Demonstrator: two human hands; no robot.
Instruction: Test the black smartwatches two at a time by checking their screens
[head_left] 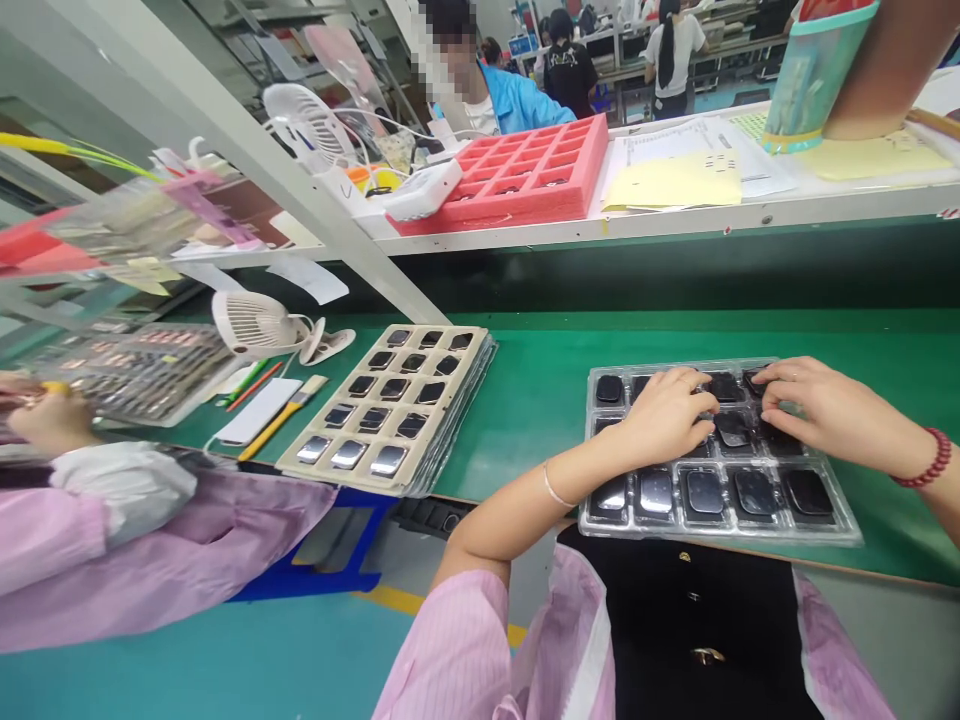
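A clear plastic tray (720,532) lies on the green bench in front of me, with dark, glossy square pieces like watch screens (705,492) in its compartments. My left hand (670,412) is over the tray's middle, its fingers bent and apart, covering some of the back and middle compartments. Over the right side is my right hand (817,408), with thumb and forefinger apart beside the back right compartments. Both hands' fingertips are close to the pieces; whether they touch any is hard to see. Nothing shows lifted in either hand.
A stack of beige trays (360,430) with similar screens stands to the left. Beside it lie a yellow-handled brush (279,425), a white box (259,412) and a small fan (251,322). A co-worker's hand (52,420) is at far left. A shelf holds a red foam tray (592,170).
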